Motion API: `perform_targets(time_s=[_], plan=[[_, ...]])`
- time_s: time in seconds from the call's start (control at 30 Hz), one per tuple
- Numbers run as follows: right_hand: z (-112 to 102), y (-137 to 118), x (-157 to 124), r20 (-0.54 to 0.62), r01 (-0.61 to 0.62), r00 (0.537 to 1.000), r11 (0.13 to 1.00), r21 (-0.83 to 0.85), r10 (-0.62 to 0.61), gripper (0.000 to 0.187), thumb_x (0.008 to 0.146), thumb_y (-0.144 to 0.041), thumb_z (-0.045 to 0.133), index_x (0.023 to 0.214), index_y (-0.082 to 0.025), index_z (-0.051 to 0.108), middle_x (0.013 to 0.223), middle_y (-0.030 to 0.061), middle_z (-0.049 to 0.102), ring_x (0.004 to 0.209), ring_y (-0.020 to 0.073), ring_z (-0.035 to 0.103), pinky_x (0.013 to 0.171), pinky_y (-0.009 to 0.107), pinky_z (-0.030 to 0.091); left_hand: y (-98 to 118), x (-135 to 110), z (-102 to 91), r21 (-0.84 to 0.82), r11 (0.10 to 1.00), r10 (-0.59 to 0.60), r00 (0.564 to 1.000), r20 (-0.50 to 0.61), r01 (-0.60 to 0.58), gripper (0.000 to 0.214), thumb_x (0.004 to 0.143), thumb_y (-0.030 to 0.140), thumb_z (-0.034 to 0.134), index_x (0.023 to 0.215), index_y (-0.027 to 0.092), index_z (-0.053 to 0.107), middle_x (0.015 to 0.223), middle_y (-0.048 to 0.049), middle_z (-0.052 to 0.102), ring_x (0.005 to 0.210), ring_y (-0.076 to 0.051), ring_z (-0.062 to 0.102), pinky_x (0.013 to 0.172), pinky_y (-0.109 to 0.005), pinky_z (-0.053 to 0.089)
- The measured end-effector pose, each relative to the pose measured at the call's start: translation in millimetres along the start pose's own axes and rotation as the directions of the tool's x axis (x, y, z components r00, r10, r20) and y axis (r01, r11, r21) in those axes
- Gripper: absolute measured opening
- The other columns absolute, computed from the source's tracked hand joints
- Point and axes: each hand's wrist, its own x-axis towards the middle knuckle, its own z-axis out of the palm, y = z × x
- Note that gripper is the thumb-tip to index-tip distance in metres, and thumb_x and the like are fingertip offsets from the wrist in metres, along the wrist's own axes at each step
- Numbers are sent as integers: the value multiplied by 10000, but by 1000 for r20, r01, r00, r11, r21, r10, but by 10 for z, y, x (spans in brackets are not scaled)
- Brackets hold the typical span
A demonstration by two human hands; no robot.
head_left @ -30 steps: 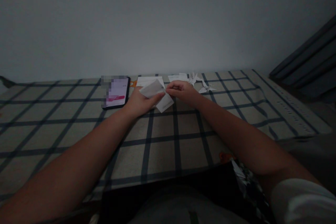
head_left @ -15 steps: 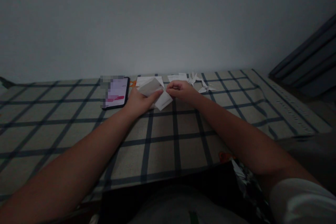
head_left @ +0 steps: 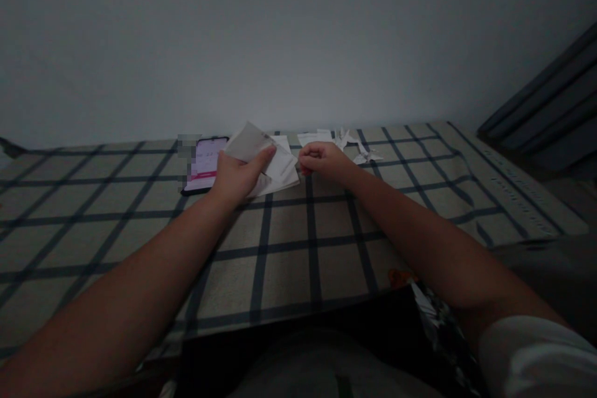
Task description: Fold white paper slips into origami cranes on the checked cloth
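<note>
My left hand is closed on a folded sheet of white paper, thumb on top and fingers hidden beneath it. Faint print shows on the paper, and its layers fan out to the right over more white paper on the table. Just off its right edge, my right hand is closed with the fingers curled in. A small reddish patch shows at its fingertips; whether it is something held, I cannot make out. Behind my right hand are torn, crumpled white paper pieces and a flat white slip.
A phone with a lit screen, partly pixelated, lies left of my left hand. The table has a checked cloth and meets a plain wall at the back. A dark pleated curtain hangs at the right.
My left hand has shifted left with the folded paper, which has turned and come away from my right fingertips. My right hand has hardly moved. The phone's screen picture differs.
</note>
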Motion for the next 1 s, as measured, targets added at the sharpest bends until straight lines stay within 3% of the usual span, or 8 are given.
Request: perform_targets(time_s=[0.23, 0.4, 0.57, 0.73, 0.93, 1.0], plan=[[12, -16, -33, -10, 14, 1000, 999, 38, -14, 106, 857, -255, 580, 780, -183, 592, 709, -6, 638, 651, 112, 606, 640, 232, 506, -24, 29, 7, -65, 998, -19, 996, 85, 25, 350, 743, 480, 790, 916, 183, 723, 965, -79, 786, 940, -294, 728, 850, -413, 580], [55, -43, -57, 48, 173, 985, 976, -131, -168, 236, 891, -388, 613, 821, -175, 687, 799, 18, 688, 776, 152, 613, 714, 262, 499, 33, -23, 39, -70, 996, -41, 970, 238, 60, 373, 733, 478, 787, 952, 183, 726, 977, -88, 788, 931, -280, 730, 821, -387, 595], [23, -21, -35, 36, 223, 975, 948, -229, -220, 289, 906, -418, 606, 827, -167, 726, 791, 23, 702, 779, 158, 608, 721, 274, 464, 24, -26, 95, -200, 968, -98, 963, 252, 151, 412, 724, 498, 808, 954, 165, 727, 968, -101, 784, 884, -271, 731, 749, -372, 612], [16, -31, -35, -28, 220, 973, 952, -214, -231, 279, 893, -412, 629, 790, -164, 702, 789, 29, 685, 751, 150, 584, 706, 276, 462, 14, -14, 120, -340, 911, -139, 951, 278, 232, 423, 734, 496, 804, 969, 155, 718, 977, -115, 776, 826, -253, 732, 699, -362, 615], [12, -66, -30, -140, 189, 969, 975, -121, -205, 214, 862, -373, 649, 837, -163, 683, 847, 36, 678, 797, 156, 587, 753, 283, 470, 39, -19, 112, -326, 879, -226, 906, 357, 348, 423, 671, 414, 850, 982, 149, 737, 1021, -131, 784, 820, -250, 742, 746, -389, 626], [-15, -71, -31, -163, 183, 966, 976, -118, -201, 221, 858, -383, 631, 813, -168, 654, 812, 24, 650, 773, 155, 565, 727, 283, 450, 3, 12, 107, -335, 883, -217, 920, 327, 328, 387, 704, 432, 813, 948, 138, 743, 987, -133, 782, 838, -257, 743, 784, -403, 621]])
